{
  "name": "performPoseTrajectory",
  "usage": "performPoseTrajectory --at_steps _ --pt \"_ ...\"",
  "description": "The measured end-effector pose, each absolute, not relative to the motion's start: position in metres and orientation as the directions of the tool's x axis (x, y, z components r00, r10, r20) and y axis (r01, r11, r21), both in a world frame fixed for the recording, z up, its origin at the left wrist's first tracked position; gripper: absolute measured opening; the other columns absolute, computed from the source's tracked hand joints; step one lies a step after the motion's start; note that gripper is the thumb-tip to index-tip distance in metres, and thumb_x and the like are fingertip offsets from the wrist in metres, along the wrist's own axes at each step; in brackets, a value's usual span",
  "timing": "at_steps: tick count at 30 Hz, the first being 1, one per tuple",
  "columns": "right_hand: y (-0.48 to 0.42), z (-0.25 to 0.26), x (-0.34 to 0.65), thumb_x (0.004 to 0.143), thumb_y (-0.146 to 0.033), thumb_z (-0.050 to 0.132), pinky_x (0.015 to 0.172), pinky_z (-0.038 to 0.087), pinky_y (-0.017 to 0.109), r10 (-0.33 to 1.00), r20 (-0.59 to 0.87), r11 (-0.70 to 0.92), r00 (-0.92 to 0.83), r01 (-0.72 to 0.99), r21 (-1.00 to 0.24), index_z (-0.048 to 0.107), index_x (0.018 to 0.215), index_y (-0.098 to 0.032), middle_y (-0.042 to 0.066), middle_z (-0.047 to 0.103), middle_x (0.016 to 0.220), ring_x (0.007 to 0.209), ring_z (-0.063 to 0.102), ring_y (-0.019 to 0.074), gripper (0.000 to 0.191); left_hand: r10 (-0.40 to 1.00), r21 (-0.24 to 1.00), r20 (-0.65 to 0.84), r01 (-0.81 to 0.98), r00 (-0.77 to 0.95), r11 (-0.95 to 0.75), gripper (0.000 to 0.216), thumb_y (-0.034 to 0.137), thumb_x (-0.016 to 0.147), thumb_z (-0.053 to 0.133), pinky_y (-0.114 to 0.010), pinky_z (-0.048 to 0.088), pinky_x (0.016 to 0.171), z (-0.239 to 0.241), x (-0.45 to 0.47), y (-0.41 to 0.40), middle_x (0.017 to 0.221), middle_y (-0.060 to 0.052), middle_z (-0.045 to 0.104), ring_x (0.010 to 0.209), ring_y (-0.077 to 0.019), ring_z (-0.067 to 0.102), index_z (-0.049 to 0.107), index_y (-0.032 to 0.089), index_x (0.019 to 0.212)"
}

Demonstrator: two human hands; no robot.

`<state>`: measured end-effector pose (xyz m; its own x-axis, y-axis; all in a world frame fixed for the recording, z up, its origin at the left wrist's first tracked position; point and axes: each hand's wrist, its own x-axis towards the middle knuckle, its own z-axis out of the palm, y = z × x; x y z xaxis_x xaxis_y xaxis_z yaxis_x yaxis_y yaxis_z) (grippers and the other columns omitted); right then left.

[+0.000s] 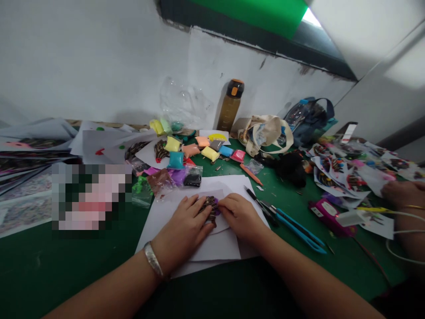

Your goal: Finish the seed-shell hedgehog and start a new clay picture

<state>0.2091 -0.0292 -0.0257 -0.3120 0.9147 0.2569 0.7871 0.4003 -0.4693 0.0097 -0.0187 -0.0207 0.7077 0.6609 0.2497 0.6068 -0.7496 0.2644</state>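
Note:
My left hand (184, 228) lies flat with its fingers a little apart, pressing on a small dark brown striped piece (210, 215) that rests on white paper sheets (221, 250). At that piece's right edge is a bit of purple clay (216, 205). The fingers of my right hand (241, 217) are bent together in a pinch at the purple clay, and their tips are partly hidden. Just beyond the sheets lie soft packs of coloured clay, among them a teal pack (176, 160), a black pack (192, 178) and a yellow pack (210, 153).
Right of the paper lie blue tweezers (299, 228), a black pen (254, 195) and an orange clay tool (251, 174). Behind stand a bottle (231, 106) and a cloth bag (262, 135). Another person's hand (403, 195) is at far right, near a magenta device (332, 217).

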Motion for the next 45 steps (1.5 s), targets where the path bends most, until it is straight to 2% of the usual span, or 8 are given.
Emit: performPoseTrajectory --at_steps 9,13,16,22,35,38,39,45 --pt "-0.03 -0.028 0.201 0.089 -0.011 0.05 0.076 0.043 0.027 0.916 0.264 0.397 -0.302 0.776 -0.489 0.065 0.081 -0.018 0.004 0.062 0.08 0.08 0.056 0.0165 0.018 0.661 0.222 0.227 0.623 0.715 -0.75 0.039 0.034 0.092 0.049 -0.056 0.034 0.105 -0.024 0.011 -0.019 0.134 -0.016 0.053 0.126 -0.0332 0.044 0.058 0.013 0.124" --pt "-0.032 -0.026 0.203 0.088 -0.013 0.052 0.077 0.044 0.027 0.924 0.259 0.378 -0.282 0.773 -0.51 0.066 0.089 -0.018 0.005 0.062 0.082 0.081 0.056 0.0168 0.014 0.659 0.229 0.234 0.618 0.715 -0.752 0.038 0.033 0.092 0.049 -0.056 0.034 0.105 -0.024 0.011 -0.019 0.134 -0.017 0.053 0.127 -0.0333 0.044 0.058 0.014 0.123" --pt "-0.034 -0.025 0.208 0.088 -0.015 0.053 0.077 0.044 0.028 0.932 0.261 0.35 -0.25 0.802 -0.484 0.067 0.09 -0.018 0.006 0.061 0.083 0.082 0.055 0.0177 0.014 0.654 0.221 0.235 0.615 0.719 -0.757 0.038 0.034 0.092 0.048 -0.056 0.034 0.105 -0.024 0.011 -0.018 0.134 -0.016 0.053 0.127 -0.0326 0.043 0.057 0.015 0.124" --pt "-0.033 -0.025 0.21 0.089 -0.014 0.051 0.073 0.041 0.027 0.934 0.228 0.348 -0.274 0.839 -0.419 0.068 0.08 -0.016 0.005 0.06 0.076 0.078 0.055 0.0173 0.019 0.657 0.23 0.241 0.615 0.715 -0.754 0.038 0.034 0.092 0.049 -0.055 0.033 0.106 -0.024 0.011 -0.018 0.133 -0.016 0.054 0.127 -0.0319 0.043 0.057 0.014 0.123" --pt "-0.032 -0.027 0.207 0.088 -0.013 0.051 0.072 0.04 0.025 0.927 0.226 0.368 -0.3 0.847 -0.383 0.067 0.079 -0.016 0.004 0.061 0.075 0.077 0.055 0.0161 0.019 0.659 0.199 0.208 0.628 0.723 -0.752 0.04 0.033 0.092 0.048 -0.058 0.034 0.104 -0.023 0.012 -0.018 0.134 -0.018 0.052 0.127 -0.0353 0.044 0.058 0.011 0.124" --pt "-0.019 -0.014 0.215 0.089 -0.017 0.052 0.07 0.041 0.021 0.926 0.141 0.377 -0.35 0.877 -0.299 0.069 0.081 -0.019 0.002 0.063 0.075 0.075 0.057 0.0131 0.018 0.653 0.197 0.205 0.622 0.73 -0.758 0.04 0.032 0.092 0.048 -0.059 0.035 0.104 -0.022 0.011 -0.018 0.134 -0.019 0.053 0.126 -0.0361 0.044 0.057 0.011 0.125" --pt "-0.011 -0.009 0.218 0.089 -0.017 0.052 0.069 0.04 0.021 0.932 0.11 0.361 -0.344 0.906 -0.22 0.069 0.081 -0.02 0.001 0.064 0.074 0.074 0.058 0.0128 0.019 0.648 0.198 0.204 0.618 0.733 -0.761 0.04 0.032 0.092 0.048 -0.059 0.035 0.103 -0.022 0.011 -0.018 0.134 -0.019 0.052 0.126 -0.0362 0.044 0.057 0.011 0.125" --pt "0.055 0.005 0.222 0.087 -0.008 0.045 0.074 0.039 0.028 0.936 0.129 0.336 -0.328 0.941 -0.043 0.068 0.095 -0.015 0.01 0.066 0.092 0.086 0.058 0.0197 0.026 0.655 0.229 0.196 0.615 0.73 -0.754 0.043 0.033 0.093 0.046 -0.057 0.034 0.105 -0.022 0.009 -0.018 0.136 -0.018 0.05 0.128 -0.0343 0.042 0.051 0.012 0.131"
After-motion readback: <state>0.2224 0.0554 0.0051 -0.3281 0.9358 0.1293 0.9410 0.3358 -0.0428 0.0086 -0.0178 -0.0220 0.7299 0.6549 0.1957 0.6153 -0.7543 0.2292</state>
